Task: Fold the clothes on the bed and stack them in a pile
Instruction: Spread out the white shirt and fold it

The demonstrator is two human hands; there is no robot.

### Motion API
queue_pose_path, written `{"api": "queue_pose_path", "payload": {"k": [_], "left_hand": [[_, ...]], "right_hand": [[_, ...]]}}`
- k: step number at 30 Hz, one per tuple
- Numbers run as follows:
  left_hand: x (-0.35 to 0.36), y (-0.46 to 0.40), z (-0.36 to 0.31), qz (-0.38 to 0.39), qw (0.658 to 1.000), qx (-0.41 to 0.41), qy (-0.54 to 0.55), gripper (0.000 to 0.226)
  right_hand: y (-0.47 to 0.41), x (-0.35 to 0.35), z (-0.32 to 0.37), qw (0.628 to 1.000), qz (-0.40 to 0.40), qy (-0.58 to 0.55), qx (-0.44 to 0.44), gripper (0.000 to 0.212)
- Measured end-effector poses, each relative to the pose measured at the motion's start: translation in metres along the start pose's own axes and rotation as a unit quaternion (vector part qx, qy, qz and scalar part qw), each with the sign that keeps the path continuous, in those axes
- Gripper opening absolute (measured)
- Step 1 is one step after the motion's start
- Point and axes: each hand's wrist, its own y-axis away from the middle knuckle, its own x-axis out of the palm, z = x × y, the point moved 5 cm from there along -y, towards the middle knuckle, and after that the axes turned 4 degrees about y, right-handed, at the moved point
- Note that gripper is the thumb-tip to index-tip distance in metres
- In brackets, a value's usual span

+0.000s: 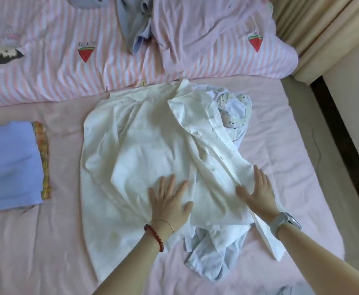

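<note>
Hands lie flat on a white button-front cotton shirt point(144, 150) spread across the middle of the bed's pale pink sheet point(291, 145). The left hand point(170, 201) presses palm-down on the shirt's lower middle, fingers straight and fanned wide, thumb out to the right; its forearm comes up from the bottom edge, with a red bead bracelet point(154, 237) and a thin gold bangle point(163, 222) at the wrist. The right hand point(259, 194) also rests palm-down, fingers straight and close together pointing away from the person, thumb stretched left, on the shirt's buttoned front panel near its right edge; a grey wristwatch point(286, 222) sits on that wrist. Neither hand grips any cloth.

Under the shirt's right side lies a crumpled light blue garment with a small print point(234, 111), showing above near the collar and below the hem. Well to the left on the sheet rests a folded pale blue garment point(8, 165) on top of a folded orange patterned cloth point(43, 158) that shows along its right side. A pink striped quilt with watermelon motifs point(68, 67) is bunched along the far side.
</note>
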Motion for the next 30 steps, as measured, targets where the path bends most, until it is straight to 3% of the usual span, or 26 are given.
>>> {"api": "queue_pose_path", "payload": {"k": [3,4,6,7,8,9,11,12,13,15,16,17,18,21,22,24,26,28,30], "left_hand": [[0.021,-0.002,0.009,0.047,0.995,-0.088,-0.014,0.051],[0.02,0.0,0.008,0.027,0.995,-0.094,-0.002,0.046],[0.01,0.005,0.001,-0.095,0.988,-0.064,0.106,0.034],[0.002,0.01,0.0,-0.163,0.965,-0.058,0.198,0.027],[-0.004,0.015,0.0,-0.208,0.928,-0.076,0.301,0.021],[-0.006,0.018,0.002,-0.216,0.881,-0.108,0.407,0.015],[-0.005,0.022,-0.002,-0.149,0.776,-0.17,0.589,0.016],[-0.002,0.024,-0.006,-0.092,0.736,-0.194,0.642,0.023],[0.002,0.026,-0.009,-0.033,0.718,-0.212,0.662,0.03],[0.011,0.03,-0.015,0.048,0.736,-0.222,0.638,0.033],[0.016,0.032,-0.016,0.053,0.752,-0.224,0.617,0.03],[0.02,0.032,-0.019,0.044,0.762,-0.23,0.604,0.026],[0.024,0.032,-0.02,0.027,0.768,-0.239,0.594,0.021],[0.024,0.031,-0.026,-0.031,0.789,-0.241,0.564,0.015],[0.021,0.031,-0.028,-0.057,0.779,-0.233,0.579,0.012],[0.009,0.033,-0.03,-0.106,0.715,-0.21,0.658,0.009],[-0.008,0.04,-0.016,-0.164,0.673,-0.203,0.692,0.015],[-0.022,0.048,0.016,-0.222,0.713,-0.248,0.618,0.025],[-0.033,0.055,0.042,-0.238,0.776,-0.283,0.511,0.028]], "right_hand": [[-0.011,-0.003,-0.025,0.998,0.029,0.06,0.007,0.057],[-0.012,-0.009,-0.027,0.997,0.025,0.077,0.012,0.044],[-0.008,-0.024,-0.022,0.998,-0.038,0.056,0.01,0.028],[-0.001,-0.032,-0.014,0.997,-0.062,0.024,-0.03,0.026],[0.01,-0.033,0.002,0.993,-0.033,-0.003,-0.111,0.028],[0.026,-0.026,0.02,0.977,0.062,-0.025,-0.2,0.035],[0.066,-0.001,0.042,0.906,0.313,-0.057,-0.278,0.048],[0.078,0.006,0.046,0.881,0.374,-0.075,-0.279,0.045],[0.079,0.007,0.047,0.883,0.367,-0.113,-0.271,0.036],[0.058,-0.004,0.039,0.929,0.197,-0.229,-0.215,0.026],[0.045,-0.011,0.027,0.947,0.092,-0.254,-0.172,0.026],[0.034,-0.014,0.015,0.96,0.022,-0.24,-0.143,0.026],[0.025,-0.011,0.006,0.971,0.001,-0.205,-0.121,0.028],[0.01,0.016,-0.018,0.983,0.111,-0.139,-0.039,0.05],[0.009,0.018,-0.02,0.983,0.127,-0.129,-0.034,0.05],[0.02,0.009,-0.007,0.976,0.136,-0.124,-0.118,0.037],[0.052,-0.002,0.013,0.936,0.185,-0.12,-0.276,0.031],[0.086,-0.003,0.021,0.882,0.265,-0.103,-0.377,0.025],[0.087,0.001,0.013,0.885,0.269,-0.103,-0.367,0.02]]}}
